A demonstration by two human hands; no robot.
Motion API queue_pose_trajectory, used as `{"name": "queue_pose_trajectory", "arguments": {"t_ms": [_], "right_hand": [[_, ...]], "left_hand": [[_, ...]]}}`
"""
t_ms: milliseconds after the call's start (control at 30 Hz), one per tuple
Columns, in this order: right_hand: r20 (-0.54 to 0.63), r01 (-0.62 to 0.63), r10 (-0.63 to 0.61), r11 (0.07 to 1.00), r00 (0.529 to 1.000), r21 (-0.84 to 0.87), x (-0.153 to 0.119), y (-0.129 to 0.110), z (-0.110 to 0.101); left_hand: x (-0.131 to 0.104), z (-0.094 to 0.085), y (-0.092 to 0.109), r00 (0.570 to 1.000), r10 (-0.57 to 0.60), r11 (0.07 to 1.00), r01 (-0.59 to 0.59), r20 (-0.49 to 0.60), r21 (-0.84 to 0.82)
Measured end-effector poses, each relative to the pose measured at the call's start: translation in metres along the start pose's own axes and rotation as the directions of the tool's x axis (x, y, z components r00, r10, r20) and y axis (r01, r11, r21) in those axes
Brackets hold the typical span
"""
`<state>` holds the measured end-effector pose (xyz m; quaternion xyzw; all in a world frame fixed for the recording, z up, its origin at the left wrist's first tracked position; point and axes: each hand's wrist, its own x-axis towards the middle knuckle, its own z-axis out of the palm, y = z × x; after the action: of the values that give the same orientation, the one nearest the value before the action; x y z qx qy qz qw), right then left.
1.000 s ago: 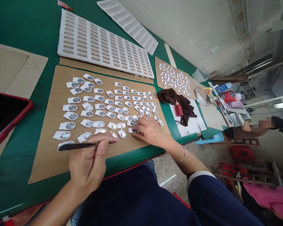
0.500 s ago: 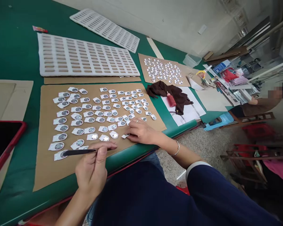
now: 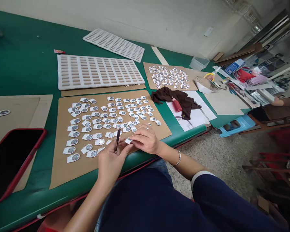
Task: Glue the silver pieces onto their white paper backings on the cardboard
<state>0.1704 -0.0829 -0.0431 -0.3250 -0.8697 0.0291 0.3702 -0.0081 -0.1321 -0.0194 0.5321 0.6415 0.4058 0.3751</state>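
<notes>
My left hand [image 3: 111,162] is closed around black tweezers [image 3: 117,138], which stand nearly upright between the fingers. My right hand [image 3: 147,139] pinches a small white tab with a round silver disc [image 3: 128,140], close to the left fingertips. Both hands are over the near edge of a brown cardboard sheet [image 3: 60,170]. Many similar disc tabs [image 3: 87,137] lie on it in loose rows, and my hands hide some of them.
A red-cased phone [image 3: 12,161] lies at left, beside a single disc tab [image 3: 1,113] on cardboard. Behind are white slotted trays [image 3: 99,71]. To the right are a brown cloth [image 3: 163,94], a red bottle [image 3: 176,105] and another tab-covered cardboard [image 3: 147,72]. A person sits far right.
My left hand has moved right, and the tweezers have swung from pointing left to upright. My right hand has lifted a disc tab off the cardboard. The view has shifted left.
</notes>
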Motion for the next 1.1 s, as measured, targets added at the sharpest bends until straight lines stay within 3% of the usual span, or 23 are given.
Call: {"name": "queue_pose_trajectory", "arguments": {"t_ms": [267, 567, 1100], "right_hand": [[-0.111, 0.042, -0.037, 0.998, 0.993, 0.042, 0.0007, 0.0000, -0.0003], [-0.005, -0.039, 0.039, 0.997, 0.999, 0.067, -0.0022, 0.0039, 0.0042], [-0.103, 0.007, 0.004, 0.994, 0.995, 0.106, -0.0005, 0.0046, 0.0051]], "left_hand": [[-0.0034, 0.0076, -0.0008, 0.999, 0.018, 0.999, -0.016, -0.048, 0.036], [-0.0014, 0.0092, -0.0027, 0.990, 0.111, 0.982, -0.096, -0.086, 0.165], [-0.0014, 0.0094, 0.0003, 0.953, 0.287, 0.926, -0.250, -0.101, 0.282]]}}
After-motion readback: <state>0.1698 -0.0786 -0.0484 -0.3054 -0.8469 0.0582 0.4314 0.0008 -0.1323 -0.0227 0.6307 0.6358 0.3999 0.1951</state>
